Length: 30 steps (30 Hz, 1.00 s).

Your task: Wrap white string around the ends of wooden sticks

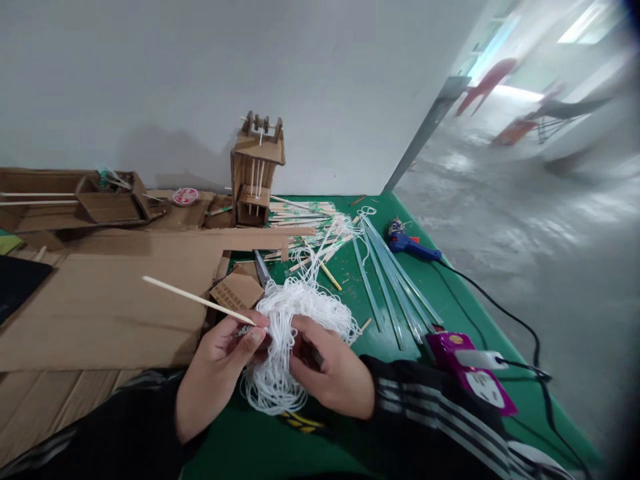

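Note:
A thick, loose bundle of white string (307, 303) lies on the green table in front of me. My left hand (225, 357) pinches a thin wooden stick (195, 297) between thumb and fingers at the left side of the bundle; the stick points up to the left. On the other side, my right hand (327, 367) has its fingers curled into the strands, the fingertips partly hidden by string. Loose strands trail from the bundle toward the sticks behind it. Just left of the string sits a small cardboard piece (237, 288).
A cardboard tower (257, 173) stands against the wall, with cardboard sheets (110, 300) to the left. Clear glue sticks (395, 287), a blue glue gun (413, 247) and a purple power strip (473, 373) lie right. Wooden sticks (300, 213) are scattered behind.

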Motion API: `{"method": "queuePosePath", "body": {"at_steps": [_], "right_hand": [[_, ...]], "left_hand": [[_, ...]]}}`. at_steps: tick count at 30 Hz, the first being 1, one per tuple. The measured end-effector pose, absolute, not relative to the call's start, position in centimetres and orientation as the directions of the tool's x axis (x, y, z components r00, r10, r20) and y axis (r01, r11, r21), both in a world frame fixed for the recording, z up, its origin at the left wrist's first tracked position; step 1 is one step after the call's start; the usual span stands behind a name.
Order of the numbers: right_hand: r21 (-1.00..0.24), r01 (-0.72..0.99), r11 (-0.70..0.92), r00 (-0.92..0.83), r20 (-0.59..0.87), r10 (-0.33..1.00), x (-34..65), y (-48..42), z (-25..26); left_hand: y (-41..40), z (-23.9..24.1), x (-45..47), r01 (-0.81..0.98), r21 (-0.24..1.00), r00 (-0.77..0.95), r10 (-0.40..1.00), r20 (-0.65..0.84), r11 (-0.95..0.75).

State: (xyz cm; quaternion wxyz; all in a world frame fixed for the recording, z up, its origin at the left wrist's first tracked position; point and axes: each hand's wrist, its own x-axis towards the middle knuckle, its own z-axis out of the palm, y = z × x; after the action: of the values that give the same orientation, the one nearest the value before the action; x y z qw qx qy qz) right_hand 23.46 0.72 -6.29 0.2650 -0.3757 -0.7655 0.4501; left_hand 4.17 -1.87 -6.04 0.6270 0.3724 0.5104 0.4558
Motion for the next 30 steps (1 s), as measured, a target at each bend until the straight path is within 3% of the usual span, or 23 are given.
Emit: {"method": "queuePosePath", "body": {"at_steps": [5, 11, 16, 20, 25, 30], "right_hand": [[-0.881, 0.326, 0.342, -0.586, 0.095, 0.804, 23.5, 0.7, -6.3], [-0.873, 0.333, 0.356, -0.603, 0.093, 0.793, 23.6, 0.8, -6.0], [-0.886, 0.311, 0.345, -0.612, 0.091, 0.786, 23.7, 0.7, -5.9], [-0.891, 0.321, 0.321, -0.606, 0.067, 0.793, 23.6, 0.6, -6.2], [-0.911, 0.288, 0.296, -0.590, 0.075, 0.804, 23.5, 0.5, -6.8], [-0.941, 0.221, 0.256, -0.592, 0.080, 0.802, 23.4, 0.4, -7.0]], "left_hand": [[-2.0, -5.8, 4.2, -0.075, 0.970, 0.068, 0.972, -0.226, 0.231], [-2.0, -6.4, 4.2, -0.153, 0.961, 0.134, 0.968, -0.213, 0.232], [-2.2, -5.9, 4.2, 0.048, 0.987, -0.040, 0.988, -0.148, 0.150], [-2.6, -5.5, 4.2, 0.187, 0.982, -0.081, 0.996, 0.039, -0.024], [-3.0, -6.0, 4.0, 0.333, 0.866, 0.036, 0.922, 0.385, -0.374], [-3.5, -6.2, 4.0, 0.338, 0.772, 0.120, 0.838, 0.532, -0.538]]}}
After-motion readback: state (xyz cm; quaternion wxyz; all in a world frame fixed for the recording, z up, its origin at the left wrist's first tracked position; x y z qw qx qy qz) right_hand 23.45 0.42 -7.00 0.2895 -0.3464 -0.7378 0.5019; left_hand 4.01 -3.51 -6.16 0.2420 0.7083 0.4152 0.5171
